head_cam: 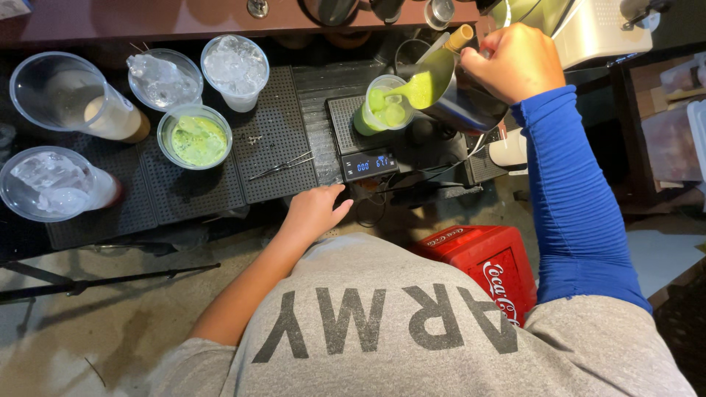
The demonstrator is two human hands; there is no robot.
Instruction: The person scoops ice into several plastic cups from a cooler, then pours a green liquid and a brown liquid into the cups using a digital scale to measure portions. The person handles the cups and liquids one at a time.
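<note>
**Green drink poured into a cup on the scale**

In the upper right of the frame the right hand (515,62), in a blue sleeve, is clenched around the handle of a metal pitcher (460,99). The pitcher is tilted to the left, and a stream of pale green liquid (415,90) runs from its spout into a small clear cup (384,106). That cup stands on a black digital scale (364,143) at upper centre, whose lit display faces the person.

The left hand (315,209) rests near the middle of the frame, fingers together and curled lightly, holding nothing, its fingertips at the counter edge just below the scale's display.

To the left, on a black perforated mat (272,147), lie thin metal tongs (283,166). Further left stands a cup of green drink (197,138), two cups of ice (235,70) behind it, and a cup holding some milky liquid (73,95) at the far upper left. Another iced cup (51,184) sits at the left edge. A red crate (485,268) stands on the floor at lower centre right.
</note>
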